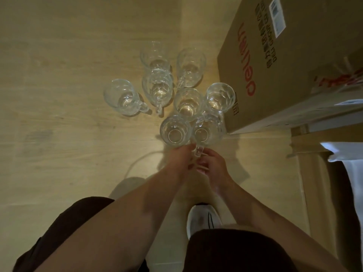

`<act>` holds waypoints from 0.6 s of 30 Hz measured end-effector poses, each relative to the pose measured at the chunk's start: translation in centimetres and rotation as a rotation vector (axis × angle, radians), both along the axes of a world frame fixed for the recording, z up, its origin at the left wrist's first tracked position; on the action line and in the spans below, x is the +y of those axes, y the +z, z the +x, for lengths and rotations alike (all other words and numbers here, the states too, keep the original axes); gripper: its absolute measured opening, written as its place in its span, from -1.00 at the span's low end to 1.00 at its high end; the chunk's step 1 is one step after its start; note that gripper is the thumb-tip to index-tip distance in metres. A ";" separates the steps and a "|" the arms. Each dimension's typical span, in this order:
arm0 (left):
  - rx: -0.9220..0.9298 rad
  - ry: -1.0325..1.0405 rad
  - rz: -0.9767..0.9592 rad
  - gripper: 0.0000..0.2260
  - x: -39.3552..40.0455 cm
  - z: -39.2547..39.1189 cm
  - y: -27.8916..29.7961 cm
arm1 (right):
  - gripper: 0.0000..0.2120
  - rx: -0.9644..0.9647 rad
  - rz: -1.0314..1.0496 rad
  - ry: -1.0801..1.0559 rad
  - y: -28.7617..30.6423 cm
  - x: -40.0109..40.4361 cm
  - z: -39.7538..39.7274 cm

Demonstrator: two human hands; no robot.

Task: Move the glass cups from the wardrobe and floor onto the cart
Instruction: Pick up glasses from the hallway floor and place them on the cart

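Several clear glass cups with handles stand clustered on the wooden floor [59,75]. The two nearest me are the near-left glass cup [175,132] and the near-right glass cup [206,130]. My left hand [181,159] reaches to the near-left cup, its fingers curled at the cup's near side. My right hand [215,168] pinches the handle of the near-right cup, which points toward me. Both cups sit on the floor. Other cups [122,97] [189,67] stand farther away, untouched. Neither a cart nor a wardrobe is in view.
A large cardboard box [275,65] with red lettering stands right of the cups, almost touching the right-hand ones. A white shoe [204,216] is below my hands. A wooden furniture edge [306,173] and white cloth [347,154] lie at the right.
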State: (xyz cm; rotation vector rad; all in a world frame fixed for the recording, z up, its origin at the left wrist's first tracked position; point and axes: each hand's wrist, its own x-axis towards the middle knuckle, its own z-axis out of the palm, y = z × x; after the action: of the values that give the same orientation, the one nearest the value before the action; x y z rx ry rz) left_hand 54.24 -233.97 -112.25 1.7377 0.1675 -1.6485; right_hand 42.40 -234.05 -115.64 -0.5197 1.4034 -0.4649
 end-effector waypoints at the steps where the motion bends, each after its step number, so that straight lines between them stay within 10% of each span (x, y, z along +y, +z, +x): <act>1: 0.036 0.038 -0.003 -0.93 -0.2 -0.2 0.0 | -0.63 -0.025 0.005 -0.015 0.1 -0.1 0.2; 18: 0.002 0.068 -0.055 -0.85 1.6 0.1 1.0 | -0.76 0.032 0.070 -0.078 0.4 0.9 1.5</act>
State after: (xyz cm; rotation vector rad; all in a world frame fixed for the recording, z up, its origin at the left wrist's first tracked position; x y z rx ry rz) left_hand 54.37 -232.39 -111.22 1.6717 0.1788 -1.5919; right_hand 43.91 -233.15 -115.21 -0.4185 1.4698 -0.4695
